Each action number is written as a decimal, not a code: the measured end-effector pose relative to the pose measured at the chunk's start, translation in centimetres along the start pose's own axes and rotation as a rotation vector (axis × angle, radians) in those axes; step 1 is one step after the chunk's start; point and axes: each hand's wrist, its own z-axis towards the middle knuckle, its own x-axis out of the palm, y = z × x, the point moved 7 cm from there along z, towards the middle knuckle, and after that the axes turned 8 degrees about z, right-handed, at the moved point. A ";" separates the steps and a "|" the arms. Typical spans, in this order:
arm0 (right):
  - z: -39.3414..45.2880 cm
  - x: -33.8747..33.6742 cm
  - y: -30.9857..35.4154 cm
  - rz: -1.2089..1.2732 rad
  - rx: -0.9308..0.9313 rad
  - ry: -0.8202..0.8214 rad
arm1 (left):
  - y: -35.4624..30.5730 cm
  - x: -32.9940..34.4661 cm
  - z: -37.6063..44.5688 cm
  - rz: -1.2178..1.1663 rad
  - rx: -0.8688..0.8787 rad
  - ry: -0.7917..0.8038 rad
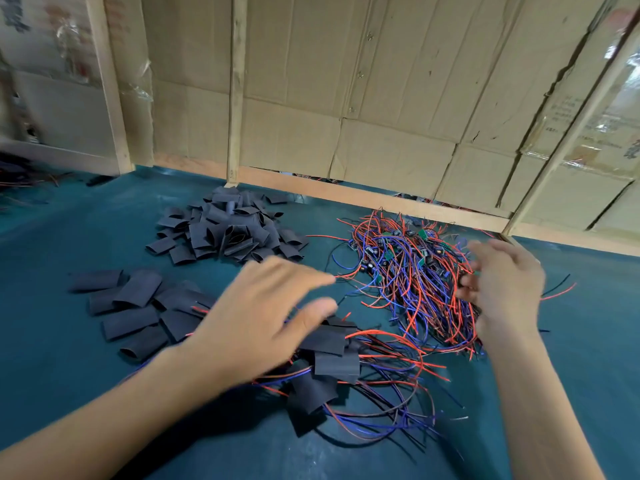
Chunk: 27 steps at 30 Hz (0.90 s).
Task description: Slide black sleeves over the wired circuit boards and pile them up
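On the tabletop (69, 375), a heap of empty sleeves (225, 230) sits at centre; the tangle of wired boards (408, 271) lies right of it; sleeved boards (332, 358) are piled below, at lower centre.

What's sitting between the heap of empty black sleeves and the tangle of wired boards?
In the head view, mostly bare teal mat separates the sleeve heap from the wired boards; only one stray red wire crosses it.
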 end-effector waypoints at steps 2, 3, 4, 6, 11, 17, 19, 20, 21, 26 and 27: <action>1.0 2.1 -0.7 -0.194 -0.053 0.119 | 3.6 -0.2 1.5 0.066 -0.134 0.007; 1.3 3.1 -1.4 -0.329 -0.083 0.184 | 5.9 0.9 2.2 0.107 -0.199 0.129; 1.6 4.1 -2.2 -0.464 -0.117 0.249 | 8.0 2.3 2.6 0.153 -0.249 0.302; 2.1 5.7 -4.1 -0.713 -0.184 0.391 | 11.0 5.5 2.3 0.177 -0.317 0.655; 3.8 6.3 -8.1 -1.098 -0.191 0.551 | 12.8 7.4 0.7 0.104 -0.381 0.506; 5.5 7.1 -6.7 -1.195 -0.074 0.630 | 12.8 6.5 0.3 0.038 -0.381 0.355; 6.1 7.3 -5.5 -1.228 -0.092 0.574 | 12.9 6.4 0.1 0.042 -0.422 0.336; 6.2 7.6 -4.7 -1.208 -0.172 0.501 | 13.1 6.4 0.0 0.049 -0.450 0.335; 6.1 8.0 -4.0 -1.160 -0.266 0.445 | 13.2 6.4 0.0 0.049 -0.473 0.326; 5.0 9.9 -7.2 -1.178 -0.194 0.487 | 13.3 5.9 -0.1 0.143 -0.529 0.346; 5.1 10.0 -7.5 -1.231 -0.182 0.463 | 13.2 5.7 0.0 0.205 -0.506 0.350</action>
